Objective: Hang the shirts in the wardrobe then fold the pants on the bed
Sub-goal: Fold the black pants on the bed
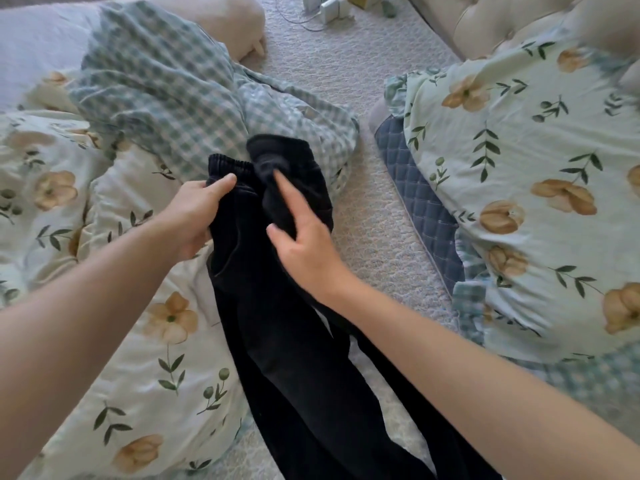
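A pair of black pants (pixel 298 341) with an elastic waistband hangs in front of me, its legs trailing down toward the bottom of the view. My left hand (pixel 195 216) grips the waistband at its left end, thumb on top. My right hand (pixel 299 237) reaches onto the bunched right part of the waistband with its index finger stretched out and thumb spread; the other fingers are hidden behind the cloth. The floral quilt (pixel 114 341) of the bed lies under the pants on the left.
A green checked blanket (pixel 166 98) is heaped on the quilt behind the pants. Grey carpet (pixel 374 230) runs between this bedding and a second floral quilt (pixel 519 188) over a blue quilted pad (pixel 419 199) on the right. Cables and small devices (pixel 329 8) lie on the far carpet.
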### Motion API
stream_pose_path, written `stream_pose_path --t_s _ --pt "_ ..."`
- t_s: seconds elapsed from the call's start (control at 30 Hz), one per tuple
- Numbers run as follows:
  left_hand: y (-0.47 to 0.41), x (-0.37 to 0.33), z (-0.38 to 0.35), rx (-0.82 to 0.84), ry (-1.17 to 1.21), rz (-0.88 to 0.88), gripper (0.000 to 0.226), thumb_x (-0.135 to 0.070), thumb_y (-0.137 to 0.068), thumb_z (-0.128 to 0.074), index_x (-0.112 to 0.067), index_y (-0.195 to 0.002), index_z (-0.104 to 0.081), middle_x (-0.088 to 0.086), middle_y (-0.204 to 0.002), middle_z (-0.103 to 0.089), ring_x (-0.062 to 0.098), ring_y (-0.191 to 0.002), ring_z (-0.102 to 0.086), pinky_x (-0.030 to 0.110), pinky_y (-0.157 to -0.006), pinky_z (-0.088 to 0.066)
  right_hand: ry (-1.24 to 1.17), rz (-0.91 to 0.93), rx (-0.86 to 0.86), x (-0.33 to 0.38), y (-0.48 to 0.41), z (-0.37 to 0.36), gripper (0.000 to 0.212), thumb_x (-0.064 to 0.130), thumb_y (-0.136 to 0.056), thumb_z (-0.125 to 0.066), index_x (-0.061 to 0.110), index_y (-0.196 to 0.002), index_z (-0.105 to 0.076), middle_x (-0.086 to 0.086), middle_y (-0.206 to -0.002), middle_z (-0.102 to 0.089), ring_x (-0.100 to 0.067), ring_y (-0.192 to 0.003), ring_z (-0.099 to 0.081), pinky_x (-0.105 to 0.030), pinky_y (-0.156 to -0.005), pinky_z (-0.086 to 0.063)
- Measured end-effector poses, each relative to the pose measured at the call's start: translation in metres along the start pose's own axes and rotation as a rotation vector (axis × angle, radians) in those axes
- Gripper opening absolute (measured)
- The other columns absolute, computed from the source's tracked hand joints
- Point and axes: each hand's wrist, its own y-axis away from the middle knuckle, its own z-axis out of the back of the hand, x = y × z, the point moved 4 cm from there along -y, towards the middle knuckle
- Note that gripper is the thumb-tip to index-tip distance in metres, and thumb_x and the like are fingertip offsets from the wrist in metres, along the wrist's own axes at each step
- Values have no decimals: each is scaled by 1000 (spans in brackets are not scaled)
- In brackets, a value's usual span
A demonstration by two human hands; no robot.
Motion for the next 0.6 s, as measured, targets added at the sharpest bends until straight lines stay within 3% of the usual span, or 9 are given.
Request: stream_pose_path --t_s 0.1,0.2,0.3,0.4,0.6 --pt "0 5 2 64 94 39 43 -49 -101 -42 -14 -102 -69 1 -90 -77 15 -81 -74 27 -62 -57 56 -30 113 -3 4 -33 71 8 -94 -51 40 -151 -23 -1 -141 -53 -17 -126 -50 -17 -104 -35" --pt "-1 11 11 137 151 103 63 -67 -93 -39 -17 -119 -67 4 -108 -74 19 -98 -72 33 -78 -55 81 -48 160 -6 5 -48 71 10 -96 -48 44 -150 -18 -10 -132 -59 -29 -118 -56 -40 -105 -44" --pt "4 9 13 181 16 43 39 -43 -90 -65 -14 -116 -69 7 -108 -74 21 -96 -72 29 -74 -57 107 -29 232 -7 6 -61 69 9 -95 -48 35 -152 -18 -10 -144 -49 -27 -130 -46 -39 -110 -39" --pt "2 12 20 -2 -49 -5 17 -16 -86 -72 -14 -102 -68 5 -99 -73 22 -90 -72 29 -70 -56 186 -32 308 -16 9 -72 71 11 -93 -53 31 -153 -20 -12 -135 -51 -29 -125 -48 -41 -106 -42" --pt "-15 25 40 -72 -90 -11 34 -22 -94 -65 -17 -127 -59 -1 -111 -66 20 -101 -64 37 -91 -53 487 -150 307 -78 42 -49 42 28 -88 -61 23 -127 -46 -2 -112 -58 -24 -104 -57 -44 -89 -51"
